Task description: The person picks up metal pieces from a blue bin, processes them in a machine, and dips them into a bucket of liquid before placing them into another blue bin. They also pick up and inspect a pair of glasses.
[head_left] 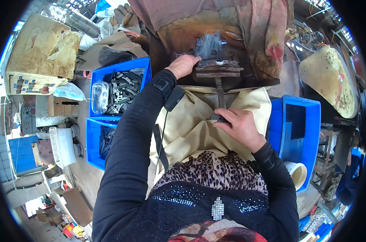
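My left hand (183, 67) reaches into the rusty, wet machine bay, its fingers pressed together at the left end of a metal fixture (219, 68). What they hold, if anything, is too small to make out. Just beyond the fingertips, water (210, 45) sprays down in a whitish streak. A metal lever (220, 92) runs from the fixture toward me. My right hand (241, 127) is closed around its dark near end, above the cream apron cloth (195, 121) over my lap.
On the left, a blue bin (147, 74) holds many dark metal strips and a clear plastic container (99, 97); another blue bin (95, 141) holds more strips. A blue crate (312, 133) stands at right, beside a cream bucket (299, 174). Stained cloth (267, 40) hangs over the bay.
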`<state>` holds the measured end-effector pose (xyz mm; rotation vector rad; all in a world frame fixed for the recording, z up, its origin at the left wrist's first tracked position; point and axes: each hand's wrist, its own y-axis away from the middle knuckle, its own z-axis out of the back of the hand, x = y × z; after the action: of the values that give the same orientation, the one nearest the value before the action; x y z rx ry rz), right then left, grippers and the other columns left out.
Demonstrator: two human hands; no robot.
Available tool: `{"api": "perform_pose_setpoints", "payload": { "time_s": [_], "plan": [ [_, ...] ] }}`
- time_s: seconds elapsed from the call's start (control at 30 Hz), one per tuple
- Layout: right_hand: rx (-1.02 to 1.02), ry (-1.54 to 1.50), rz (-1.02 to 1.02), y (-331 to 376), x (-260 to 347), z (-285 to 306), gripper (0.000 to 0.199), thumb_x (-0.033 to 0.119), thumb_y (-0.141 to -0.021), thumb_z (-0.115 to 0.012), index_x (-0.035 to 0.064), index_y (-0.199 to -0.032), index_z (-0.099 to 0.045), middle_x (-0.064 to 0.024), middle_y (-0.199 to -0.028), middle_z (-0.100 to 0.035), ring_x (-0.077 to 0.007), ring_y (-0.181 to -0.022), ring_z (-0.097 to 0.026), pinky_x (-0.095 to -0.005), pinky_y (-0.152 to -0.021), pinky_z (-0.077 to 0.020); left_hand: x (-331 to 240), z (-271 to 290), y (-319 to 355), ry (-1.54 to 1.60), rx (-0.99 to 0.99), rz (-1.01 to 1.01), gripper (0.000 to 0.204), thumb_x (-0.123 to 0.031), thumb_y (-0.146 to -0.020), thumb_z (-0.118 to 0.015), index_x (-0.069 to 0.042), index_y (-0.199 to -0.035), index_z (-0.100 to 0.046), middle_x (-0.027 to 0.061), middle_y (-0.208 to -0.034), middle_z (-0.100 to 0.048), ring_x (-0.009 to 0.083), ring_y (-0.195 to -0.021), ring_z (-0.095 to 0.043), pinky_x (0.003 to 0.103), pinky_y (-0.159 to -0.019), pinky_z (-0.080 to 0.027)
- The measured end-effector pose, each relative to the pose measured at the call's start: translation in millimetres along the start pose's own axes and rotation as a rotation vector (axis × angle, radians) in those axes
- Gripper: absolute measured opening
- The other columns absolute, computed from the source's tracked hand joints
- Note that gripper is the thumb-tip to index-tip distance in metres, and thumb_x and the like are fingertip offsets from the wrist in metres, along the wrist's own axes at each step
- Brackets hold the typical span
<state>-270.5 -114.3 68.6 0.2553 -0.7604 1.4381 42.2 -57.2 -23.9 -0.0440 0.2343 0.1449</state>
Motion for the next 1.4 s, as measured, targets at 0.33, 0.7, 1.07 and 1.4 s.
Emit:
{"api": "perform_pose_setpoints", "payload": {
  "time_s": [0.33, 0.7, 1.07, 1.4],
  "plan": [
    [-0.119, 0.085, 0.015, -3.7, 4.1, -6.7, 0.037, 0.01, -0.067, -0.076, 0.0099, -0.102, -0.064, -0.0072, -0.08, -0.063, -0.0255, -0.066, -0.063, -0.0364, -0.058, -0.0505, -8.8, 39.2, 34.3, -0.016, -0.3, 0.014, 0.028, -0.006, -0.081, -0.059, -0.009, -0.108, -0.065, 0.0122, -0.091, -0.063, 0.0334, -0.089, -0.062, 0.042, -0.075, -0.051],
    [-0.43, 0.379, -0.098, -196.3, -44.5, 54.2, 0.04, 0.041, -0.095, -0.055, 0.0067, -0.114, -0.064, -0.0214, -0.099, -0.067, -0.0382, -0.093, -0.064, -0.0412, -0.08, -0.0487, -29.1, 23.5, 77.8, 0.134, -0.573, 0.344, 0.014, -0.019, -0.08, -0.06, -0.008, -0.087, -0.065, 0.0118, -0.088, -0.064, 0.0291, -0.089, -0.063, 0.04, -0.077, -0.053],
    [-0.217, 0.353, -0.195, -314.6, -145.5, 82.2, 0.053, 0.053, -0.088, -0.056, 0.0078, -0.114, -0.066, -0.018, -0.097, -0.068, -0.0301, -0.098, -0.064, -0.0345, -0.086, -0.0452, -28.8, 21.6, 76.7, 0.116, -0.435, 0.474, 0.016, -0.023, -0.082, -0.059, -0.01, -0.083, -0.068, 0.013, -0.085, -0.068, 0.0295, -0.085, -0.066, 0.041, -0.076, -0.053],
    [-0.261, 0.33, -0.141, -310.8, -149.5, 85.4, 0.051, 0.049, -0.089, -0.059, 0.0074, -0.117, -0.065, -0.0172, -0.106, -0.067, -0.0281, -0.104, -0.062, -0.033, -0.09, -0.0439, -23.9, 11.9, 74.1, -0.005, -0.454, 0.427, 0.012, -0.021, -0.081, -0.06, -0.016, -0.075, -0.069, 0.0086, -0.076, -0.069, 0.027, -0.076, -0.068, 0.039, -0.062, -0.054]
  ]
}}
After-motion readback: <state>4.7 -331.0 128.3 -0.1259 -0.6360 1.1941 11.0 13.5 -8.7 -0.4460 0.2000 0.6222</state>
